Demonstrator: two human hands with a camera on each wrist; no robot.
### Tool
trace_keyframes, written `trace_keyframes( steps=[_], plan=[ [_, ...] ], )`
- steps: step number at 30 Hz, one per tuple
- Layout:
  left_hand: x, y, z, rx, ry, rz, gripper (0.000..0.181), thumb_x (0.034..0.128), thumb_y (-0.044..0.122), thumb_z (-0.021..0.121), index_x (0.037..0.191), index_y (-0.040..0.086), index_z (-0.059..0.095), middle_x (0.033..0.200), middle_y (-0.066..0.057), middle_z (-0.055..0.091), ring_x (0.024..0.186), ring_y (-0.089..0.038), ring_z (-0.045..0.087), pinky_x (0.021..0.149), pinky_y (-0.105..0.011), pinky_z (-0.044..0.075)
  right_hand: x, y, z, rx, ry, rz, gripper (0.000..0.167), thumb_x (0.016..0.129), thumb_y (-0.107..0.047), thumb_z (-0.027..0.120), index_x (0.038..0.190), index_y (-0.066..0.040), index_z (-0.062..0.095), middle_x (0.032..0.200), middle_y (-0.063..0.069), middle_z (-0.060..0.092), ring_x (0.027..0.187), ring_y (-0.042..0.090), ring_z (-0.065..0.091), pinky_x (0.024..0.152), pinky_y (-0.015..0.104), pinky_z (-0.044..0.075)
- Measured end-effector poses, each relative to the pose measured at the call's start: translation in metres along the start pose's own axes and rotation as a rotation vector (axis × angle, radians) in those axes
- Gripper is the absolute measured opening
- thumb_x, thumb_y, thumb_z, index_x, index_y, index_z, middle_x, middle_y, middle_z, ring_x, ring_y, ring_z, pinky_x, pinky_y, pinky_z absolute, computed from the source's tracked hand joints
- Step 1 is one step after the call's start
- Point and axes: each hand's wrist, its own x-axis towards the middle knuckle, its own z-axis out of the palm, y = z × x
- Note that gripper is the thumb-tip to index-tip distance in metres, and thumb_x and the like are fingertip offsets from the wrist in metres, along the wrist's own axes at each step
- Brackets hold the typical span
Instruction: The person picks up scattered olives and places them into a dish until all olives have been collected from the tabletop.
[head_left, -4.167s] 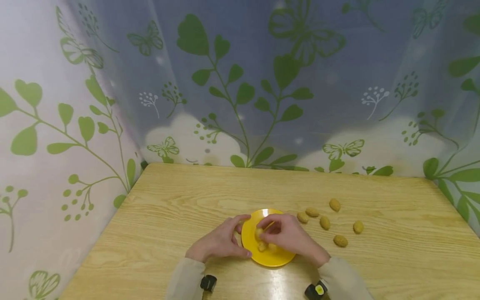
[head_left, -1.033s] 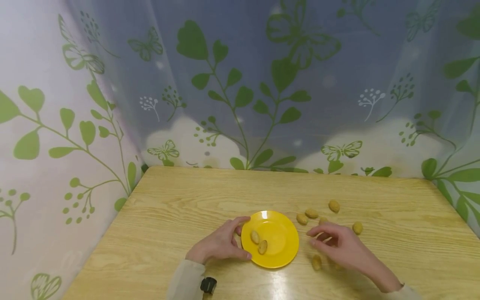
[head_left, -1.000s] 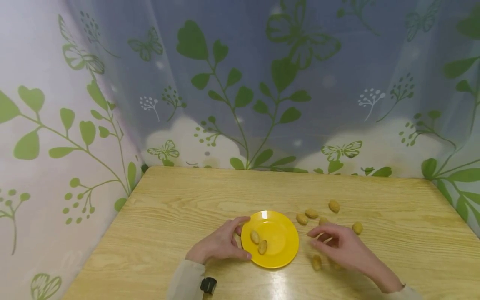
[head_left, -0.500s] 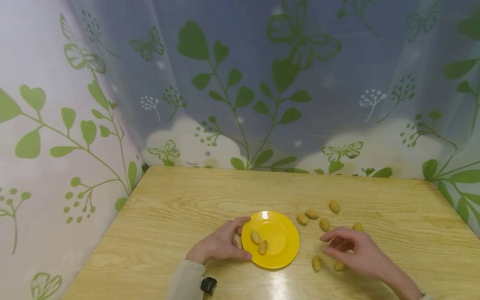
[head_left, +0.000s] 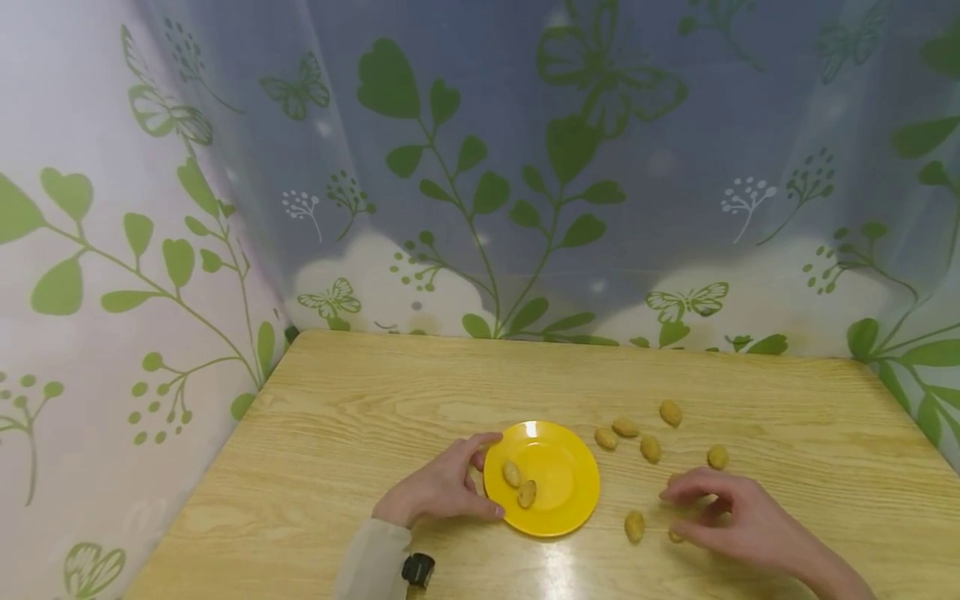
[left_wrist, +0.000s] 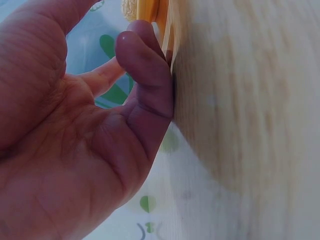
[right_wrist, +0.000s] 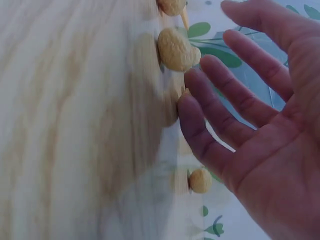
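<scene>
My left hand (head_left: 442, 485) holds the left rim of a yellow plate (head_left: 566, 517) in the head view, its thumb and index finger spread along the edge. Two tan, oval, walnut-like nuts lie on the plate, an upper nut (head_left: 512, 474) and a lower nut (head_left: 527, 494). To the right of the plate my right hand (head_left: 738, 517) hovers over the table, fingers apart and loosely bent, nothing between them. A nut (head_left: 676, 535) under its thumb is partly hidden, and a loose nut (head_left: 634, 527) lies to its left. In the right wrist view a nut (right_wrist: 175, 50) sits near the fingertips.
Several more nuts lie scattered beyond the right hand, among them a nut (head_left: 671, 412) at the back and a nut (head_left: 717, 457) farther right. Patterned curtains (head_left: 465, 250) stand behind and left of the wooden table (head_left: 375, 392).
From above the plate, my right hand has moved right to the loose nuts, most recently shifting a little farther right and nearer me. My left hand stays at the plate's rim.
</scene>
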Motion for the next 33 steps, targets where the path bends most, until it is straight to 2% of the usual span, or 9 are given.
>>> trace_keyframes(
  steps=[5, 12, 18, 26, 33],
  plan=[
    [0.000, -0.001, 0.000, 0.009, 0.004, 0.001, 0.096, 0.0760, 0.023, 0.091, 0.156, 0.019, 0.039, 0.117, -0.005, 0.051, 0.077, -0.014, 0.058, 0.068, -0.024, 0.050, -0.005, 0.005, -0.003, -0.052, -0.011, 0.001, 0.030, 0.081, -0.011, 0.086, 0.107, -0.022, 0.075, 0.110, -0.012, 0.072, 0.093, -0.003, 0.064, 0.066, 0.021, 0.049],
    [0.000, -0.001, 0.001, 0.014, 0.008, -0.001, 0.096, 0.0755, 0.024, 0.091, 0.156, 0.019, 0.039, 0.117, -0.005, 0.051, 0.076, -0.014, 0.058, 0.067, -0.024, 0.050, -0.010, 0.012, -0.005, -0.074, -0.032, 0.001, 0.031, 0.081, -0.011, 0.086, 0.107, -0.022, 0.075, 0.104, -0.011, 0.070, 0.090, -0.003, 0.061, 0.066, 0.021, 0.045],
    [0.000, -0.001, 0.000, 0.018, 0.011, -0.001, 0.096, 0.0759, 0.024, 0.090, 0.157, 0.020, 0.039, 0.117, -0.005, 0.051, 0.077, -0.014, 0.058, 0.068, -0.024, 0.050, -0.010, 0.011, -0.005, -0.068, -0.039, 0.025, 0.028, 0.082, -0.016, 0.086, 0.106, -0.025, 0.075, 0.106, -0.012, 0.070, 0.091, -0.002, 0.059, 0.067, 0.021, 0.044],
    [-0.002, 0.001, 0.000, 0.014, 0.013, 0.003, 0.096, 0.0751, 0.023, 0.091, 0.156, 0.020, 0.039, 0.117, -0.006, 0.051, 0.076, -0.013, 0.058, 0.067, -0.024, 0.050, -0.009, 0.016, -0.003, -0.086, -0.057, 0.018, 0.024, 0.083, -0.017, 0.085, 0.103, -0.029, 0.076, 0.108, -0.009, 0.071, 0.104, -0.007, 0.058, 0.080, 0.015, 0.046],
    [-0.002, 0.002, 0.000, 0.013, 0.017, -0.002, 0.096, 0.0749, 0.023, 0.091, 0.156, 0.020, 0.039, 0.117, -0.007, 0.051, 0.077, -0.014, 0.058, 0.068, -0.024, 0.050, -0.008, 0.017, -0.003, -0.086, -0.090, 0.062, 0.021, 0.085, -0.020, 0.084, 0.102, -0.030, 0.076, 0.111, -0.008, 0.071, 0.108, -0.010, 0.056, 0.084, 0.011, 0.044]
  ],
)
